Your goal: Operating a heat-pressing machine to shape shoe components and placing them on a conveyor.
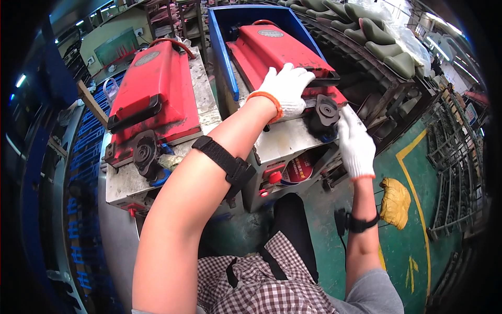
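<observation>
Far red lid (277, 49) sits on the right metal cabinet (280, 138), apparently lowered; fastening unclear. Left hand (286, 90) lies by its black handle (327, 80), fingers part-spread; right hand (357, 144), fingers narrow, beside the black knob (328, 110). Cannot tell whether either grips. Left red cover (151, 89) also looks down.

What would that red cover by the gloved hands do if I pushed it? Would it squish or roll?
The red cover probably wouldn't squish: its straight edges and boxy shape suggest something stiff. It's unlikely to roll, because its sides look flat. It might feel rather heavy, since it's bulky and has a thick black handle.
</observation>
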